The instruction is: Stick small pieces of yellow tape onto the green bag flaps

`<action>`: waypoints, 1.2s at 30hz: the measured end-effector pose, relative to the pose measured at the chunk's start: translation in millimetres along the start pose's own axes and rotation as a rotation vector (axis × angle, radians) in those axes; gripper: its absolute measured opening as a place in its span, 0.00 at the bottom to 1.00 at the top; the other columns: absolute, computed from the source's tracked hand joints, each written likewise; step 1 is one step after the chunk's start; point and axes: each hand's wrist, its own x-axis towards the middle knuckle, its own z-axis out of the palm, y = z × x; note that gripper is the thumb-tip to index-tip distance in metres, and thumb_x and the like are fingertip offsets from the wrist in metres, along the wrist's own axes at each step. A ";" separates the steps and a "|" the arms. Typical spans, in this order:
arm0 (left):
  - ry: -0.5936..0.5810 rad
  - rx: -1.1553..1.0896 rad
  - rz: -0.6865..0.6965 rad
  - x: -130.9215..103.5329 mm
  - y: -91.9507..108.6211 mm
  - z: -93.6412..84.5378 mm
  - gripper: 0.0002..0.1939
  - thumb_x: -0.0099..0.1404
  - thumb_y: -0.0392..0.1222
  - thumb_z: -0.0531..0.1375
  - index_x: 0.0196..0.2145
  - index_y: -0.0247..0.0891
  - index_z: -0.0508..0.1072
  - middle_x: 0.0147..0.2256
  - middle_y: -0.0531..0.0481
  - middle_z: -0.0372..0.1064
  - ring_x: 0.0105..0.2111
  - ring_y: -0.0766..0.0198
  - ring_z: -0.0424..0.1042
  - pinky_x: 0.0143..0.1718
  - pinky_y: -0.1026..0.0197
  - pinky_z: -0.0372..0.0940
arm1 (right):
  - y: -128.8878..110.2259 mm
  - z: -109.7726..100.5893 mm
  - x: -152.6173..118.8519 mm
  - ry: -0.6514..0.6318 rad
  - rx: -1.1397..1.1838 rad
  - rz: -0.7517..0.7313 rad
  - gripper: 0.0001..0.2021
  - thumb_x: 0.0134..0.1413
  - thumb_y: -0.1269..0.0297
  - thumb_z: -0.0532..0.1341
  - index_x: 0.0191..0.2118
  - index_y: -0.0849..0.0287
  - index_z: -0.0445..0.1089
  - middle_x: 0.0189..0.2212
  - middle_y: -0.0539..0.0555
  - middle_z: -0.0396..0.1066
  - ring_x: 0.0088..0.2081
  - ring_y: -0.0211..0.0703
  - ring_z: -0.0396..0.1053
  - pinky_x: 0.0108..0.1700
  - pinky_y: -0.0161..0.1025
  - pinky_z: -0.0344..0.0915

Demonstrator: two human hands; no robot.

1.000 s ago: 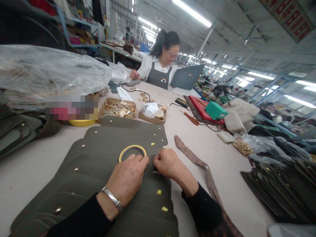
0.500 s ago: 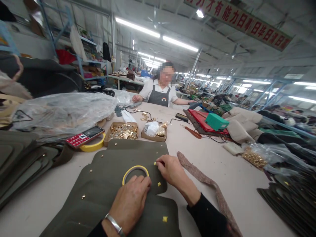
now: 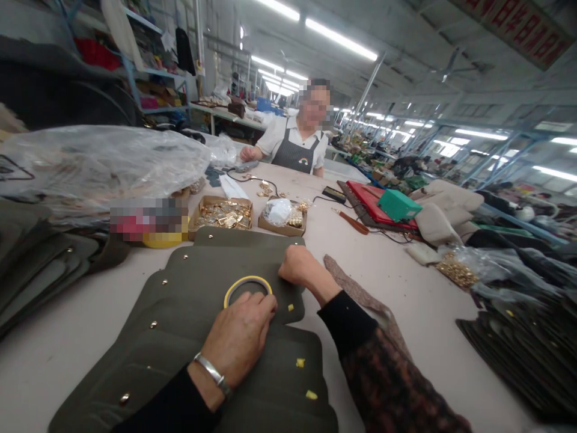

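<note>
My left hand (image 3: 241,343), with a silver bangle at the wrist, is closed on the near side of a roll of yellow tape (image 3: 247,279). The ring rests over overlapping dark olive panels (image 3: 211,264), which carry small gold studs along their left side. Small yellow tape pieces (image 3: 300,362) stick along the panels' right side. My right hand (image 3: 300,266) is curled against the right edge of an upper panel. Its fingertips are turned away, so whatever they hold is hidden.
Beyond the panels stand a box of gold hardware (image 3: 223,214) and a box with plastic-wrapped parts (image 3: 283,218). A brown strip (image 3: 347,279) lies right of my right hand. Stacked dark panels (image 3: 509,355) sit at far right. A person (image 3: 297,138) is across the table.
My right hand has curled further, and the yellow piece by its fingertips is now out of sight. The left hand keeps the tape roll. The camera view has tilted down.
</note>
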 end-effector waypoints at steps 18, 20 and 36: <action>0.637 -0.305 0.182 -3.3 -13.4 -6.8 0.08 0.69 0.39 0.53 0.43 0.42 0.70 0.39 0.53 0.75 0.37 0.68 0.75 0.40 0.68 0.68 | 28.8 1.9 -73.1 -0.076 0.322 -0.294 0.09 0.46 0.74 0.59 0.27 0.61 0.78 0.22 0.52 0.76 0.25 0.38 0.71 0.26 0.30 0.60; 0.624 -0.317 0.166 -2.7 -12.3 -6.3 0.09 0.69 0.40 0.54 0.44 0.43 0.72 0.38 0.54 0.76 0.35 0.68 0.76 0.38 0.70 0.70 | 42.4 5.3 -77.8 0.062 0.526 -0.255 0.10 0.50 0.72 0.58 0.33 0.60 0.78 0.23 0.51 0.76 0.25 0.37 0.71 0.28 0.30 0.62; 0.435 -0.126 0.195 0.3 -5.8 2.0 0.24 0.71 0.44 0.51 0.62 0.44 0.54 0.44 0.51 0.76 0.35 0.67 0.77 0.33 0.69 0.69 | 30.0 27.7 -95.7 0.541 0.609 -0.656 0.06 0.58 0.71 0.57 0.39 0.60 0.72 0.31 0.53 0.74 0.32 0.38 0.70 0.38 0.35 0.67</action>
